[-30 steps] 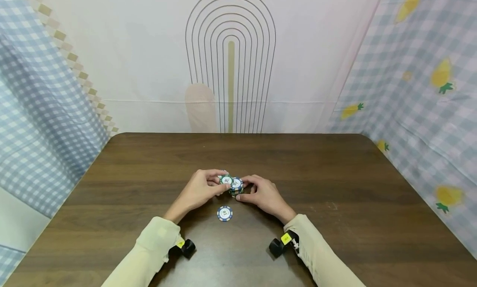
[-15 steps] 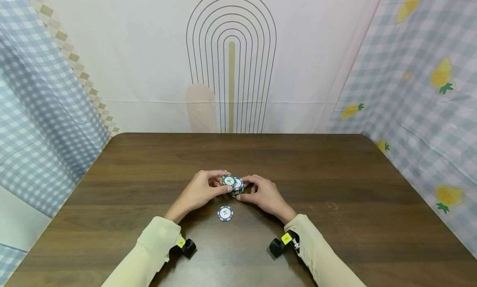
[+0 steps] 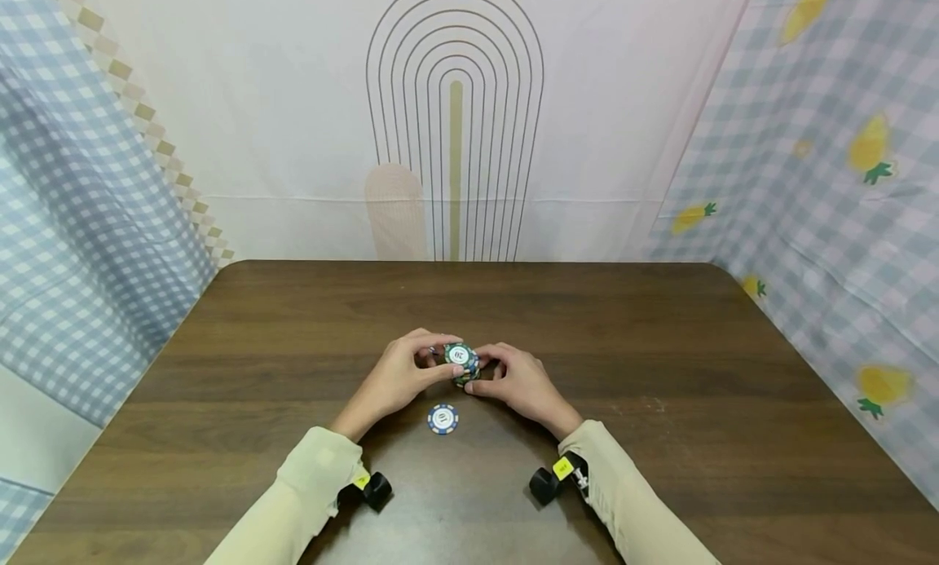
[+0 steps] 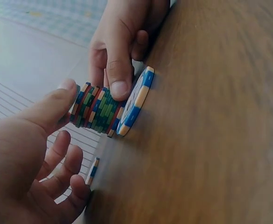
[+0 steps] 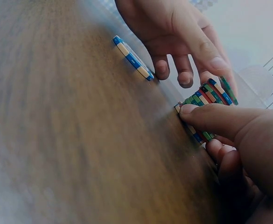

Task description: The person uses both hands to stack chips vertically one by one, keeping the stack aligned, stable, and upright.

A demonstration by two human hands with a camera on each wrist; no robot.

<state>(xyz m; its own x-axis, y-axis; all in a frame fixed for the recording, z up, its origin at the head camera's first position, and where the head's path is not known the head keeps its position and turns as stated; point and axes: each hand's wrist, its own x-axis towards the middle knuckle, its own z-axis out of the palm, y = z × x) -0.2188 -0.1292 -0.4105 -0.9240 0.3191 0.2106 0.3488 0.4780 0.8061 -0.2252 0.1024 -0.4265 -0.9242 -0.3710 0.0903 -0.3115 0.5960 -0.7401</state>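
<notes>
Between thumb and fingers my left hand (image 3: 396,379) pinches a green poker chip (image 3: 460,354) marked 20. That chip lies over the top of a stack of poker chips (image 4: 96,109), blue, green and red at the edges. In the right wrist view the green chip (image 5: 228,91) tilts slightly at the top of the stack. My right hand (image 3: 519,383) holds the stack low down, thumb on the near side and fingers on the far side. The stack stands upright on the table, partly hidden by both hands.
A loose blue and white poker chip (image 3: 443,419) marked 10 lies flat on the brown wooden table (image 3: 469,304), nearer me than the stack. Another chip (image 4: 93,171) lies beyond my left fingers, mostly hidden in the head view. Patterned cloths hang around the table.
My left hand has moved slightly right with the green chip, from beside the stack's top to over it. My right hand has stayed at the stack.
</notes>
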